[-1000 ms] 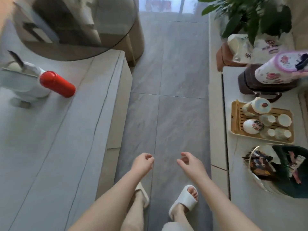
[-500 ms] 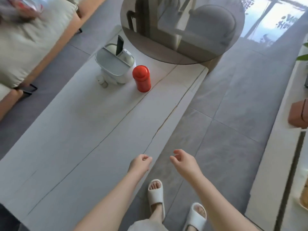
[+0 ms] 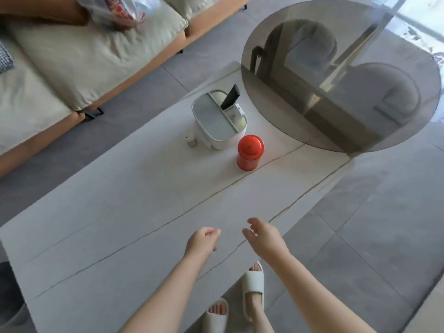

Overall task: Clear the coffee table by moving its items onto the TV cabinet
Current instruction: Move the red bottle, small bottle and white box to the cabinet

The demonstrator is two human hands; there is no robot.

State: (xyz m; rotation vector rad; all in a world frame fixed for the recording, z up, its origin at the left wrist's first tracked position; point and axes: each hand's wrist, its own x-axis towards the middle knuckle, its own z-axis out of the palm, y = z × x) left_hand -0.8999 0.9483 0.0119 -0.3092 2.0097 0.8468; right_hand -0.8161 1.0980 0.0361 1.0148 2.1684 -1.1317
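Left hand (image 3: 201, 242) and right hand (image 3: 264, 236) low centre, fingers loosely curled, holding nothing | pale stone coffee table (image 3: 125, 212) | red cylindrical tin (image 3: 249, 152) mid-frame: grip its body, lift straight | white lidded plastic box (image 3: 218, 121) just behind: use both hands.

I look down on a coffee table (image 3: 120, 224). Toward its far end sits a bin (image 3: 217, 122) with a remote (image 3: 230, 97) standing in it. A canister (image 3: 249, 152) stands just right of the bin, a small bottle (image 3: 191, 140) just left. A round glass top (image 3: 341, 75) overlaps the table's far right corner. A sofa (image 3: 72, 58) lies beyond, left.
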